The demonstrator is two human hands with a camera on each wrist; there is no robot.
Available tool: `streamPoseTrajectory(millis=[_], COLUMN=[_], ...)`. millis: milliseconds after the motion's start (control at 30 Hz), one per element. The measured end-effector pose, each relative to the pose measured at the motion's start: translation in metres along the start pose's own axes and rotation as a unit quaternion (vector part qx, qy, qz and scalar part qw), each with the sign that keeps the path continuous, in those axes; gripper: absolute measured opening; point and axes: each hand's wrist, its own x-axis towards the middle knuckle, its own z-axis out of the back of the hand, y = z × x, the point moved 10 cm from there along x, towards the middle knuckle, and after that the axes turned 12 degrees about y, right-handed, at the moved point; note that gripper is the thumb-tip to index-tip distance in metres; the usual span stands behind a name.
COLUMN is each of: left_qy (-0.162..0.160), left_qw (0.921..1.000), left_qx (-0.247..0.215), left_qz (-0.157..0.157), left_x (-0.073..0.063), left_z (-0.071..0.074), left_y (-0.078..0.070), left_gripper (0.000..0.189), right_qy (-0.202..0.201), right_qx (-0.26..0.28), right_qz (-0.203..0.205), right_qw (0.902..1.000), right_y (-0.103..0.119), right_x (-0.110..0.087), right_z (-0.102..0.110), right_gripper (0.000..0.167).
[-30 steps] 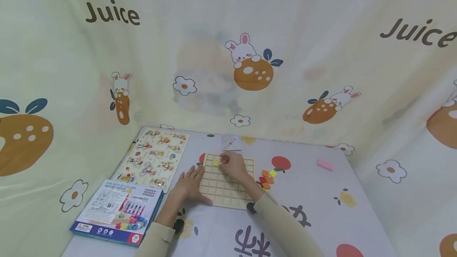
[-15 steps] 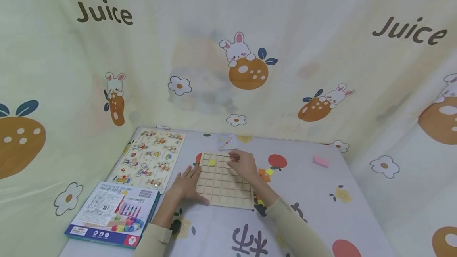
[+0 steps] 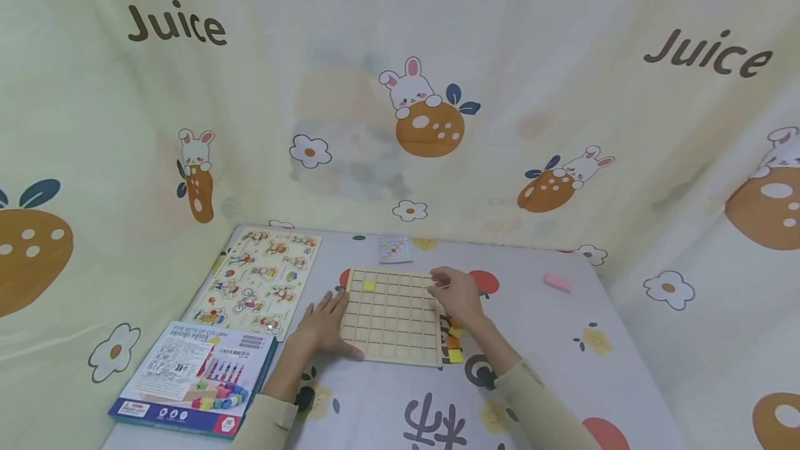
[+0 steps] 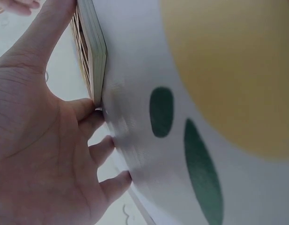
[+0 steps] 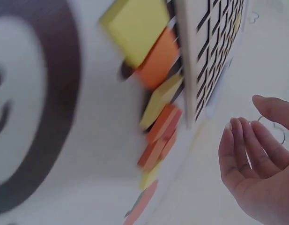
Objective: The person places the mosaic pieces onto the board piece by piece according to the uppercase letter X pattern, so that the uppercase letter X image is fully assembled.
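A wooden grid board [image 3: 390, 328] lies on the table, with one yellow square tile [image 3: 369, 286] in a cell near its far left corner. My left hand [image 3: 323, 325] rests along the board's left edge, fingers spread and thumb at the near corner. In the left wrist view, the left hand [image 4: 50, 140] touches the board's side [image 4: 95, 51]. Over the board's far right corner hovers my right hand [image 3: 459, 295], its fingers loosely bent. The right wrist view shows nothing between the right hand's fingers [image 5: 247, 145]. Several yellow, orange and red tiles [image 5: 158, 131] lie beside the board's right edge.
A small pattern card [image 3: 395, 250] lies behind the board. At the left are a sheet of cartoon figures [image 3: 259, 276] and a flat toy box [image 3: 194, 377]. A pink block [image 3: 557, 282] sits at the far right. A printed curtain [image 3: 350, 89] surrounds the table.
My right hand has moved right, from beside the yellow tile across the board to its far right corner. The left hand stays at the board's left edge. The head view has shifted slightly.
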Motion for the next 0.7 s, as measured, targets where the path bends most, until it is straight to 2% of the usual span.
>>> streamPoseTrajectory(millis=[300, 500, 700], left_qy=[-0.003, -0.002, -0.001], left_qw=[1.0, 1.0, 1.0], left_qx=[0.003, 0.005, 0.002], left_qz=[0.0, -0.001, -0.001], left_x=[0.0, -0.001, -0.001], left_z=[0.0, 0.001, 0.002], left_y=[0.001, -0.001, -0.002], left_gripper=[0.138, 0.138, 0.135], right_qy=[-0.002, -0.012, 0.002], right_qx=[-0.004, -0.013, -0.03], right_qz=[-0.063, -0.093, -0.119], right_qw=[0.998, 0.9955, 0.9924], right_y=[-0.04, -0.059, -0.075], right_x=[-0.011, -0.02, -0.028], right_z=[0.017, 0.03, 0.034], right_gripper=[0.036, 0.037, 0.043])
